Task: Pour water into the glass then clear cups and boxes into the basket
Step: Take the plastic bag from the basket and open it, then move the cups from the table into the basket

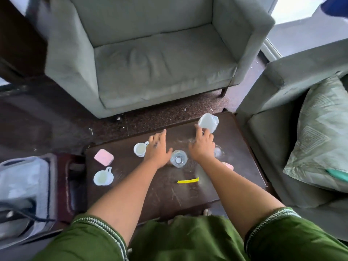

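Green garment point(188, 240), 2 short sleeves point(105, 230) with white-patterned trim, bare forearms.

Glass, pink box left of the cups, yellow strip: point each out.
Glass point(178, 158): head view, centre of its open mouth.
Pink box point(104, 157): head view, middle of its top face.
Yellow strip point(188, 181): head view, midway along its length.

The table point(169, 191) was dark, scratched wood; the glass point(178, 158) clear and smooth; the armchair point(150, 59) behind the table matt grey cloth.
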Demonstrator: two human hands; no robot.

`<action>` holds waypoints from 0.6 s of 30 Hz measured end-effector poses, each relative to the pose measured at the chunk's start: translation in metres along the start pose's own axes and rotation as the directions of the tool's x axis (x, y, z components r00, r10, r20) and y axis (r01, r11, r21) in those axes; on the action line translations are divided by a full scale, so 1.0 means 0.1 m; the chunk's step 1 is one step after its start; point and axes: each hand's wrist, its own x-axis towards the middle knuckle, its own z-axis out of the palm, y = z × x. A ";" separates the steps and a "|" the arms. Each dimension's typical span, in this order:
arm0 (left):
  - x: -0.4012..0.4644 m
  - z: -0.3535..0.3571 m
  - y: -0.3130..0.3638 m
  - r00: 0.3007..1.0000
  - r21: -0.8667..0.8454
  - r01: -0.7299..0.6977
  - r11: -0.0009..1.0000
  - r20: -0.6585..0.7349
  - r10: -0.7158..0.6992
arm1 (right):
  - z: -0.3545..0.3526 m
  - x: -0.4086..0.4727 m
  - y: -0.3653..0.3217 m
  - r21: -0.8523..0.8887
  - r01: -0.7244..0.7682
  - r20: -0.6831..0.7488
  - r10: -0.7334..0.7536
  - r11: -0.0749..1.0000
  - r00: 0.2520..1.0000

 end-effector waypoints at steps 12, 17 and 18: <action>-1.58 -0.02 -0.86 0.900 -0.116 0.349 0.930 -0.237 -0.367 | 0.57 -1.21 -0.55 -0.137 0.345 0.287 -0.296 0.929 0.911; -1.96 -0.14 -1.19 0.830 -0.145 0.373 0.917 -0.389 -0.399 | 0.74 -1.54 -0.80 -0.134 0.424 0.309 -0.369 0.896 0.877; -2.01 -0.15 -1.27 0.821 -0.141 0.385 0.912 -0.400 -0.408 | 0.79 -1.58 -0.87 -0.144 0.430 0.325 -0.368 0.891 0.871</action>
